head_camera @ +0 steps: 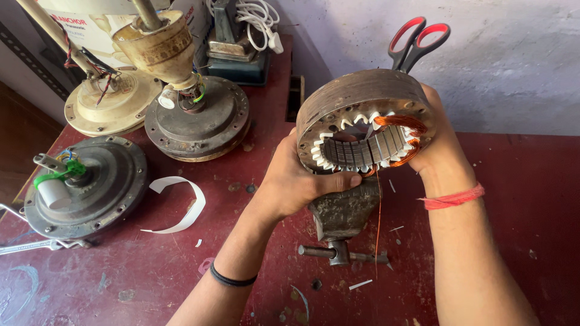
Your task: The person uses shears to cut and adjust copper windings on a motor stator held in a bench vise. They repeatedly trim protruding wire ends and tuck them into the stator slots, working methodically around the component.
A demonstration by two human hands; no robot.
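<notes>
Head view: a round stator point(362, 99) is gripped by the left hand point(296, 181) and right hand point(438, 142) above a vise point(344, 214) — a pale box point(90, 21), apparently printed in red, is seen far left.

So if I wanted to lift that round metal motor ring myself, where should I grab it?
Probably by the smooth outer rim of the stator ring, one hand from each side, as the left hand and right hand do. Avoid the copper windings in its inner slots.
</notes>
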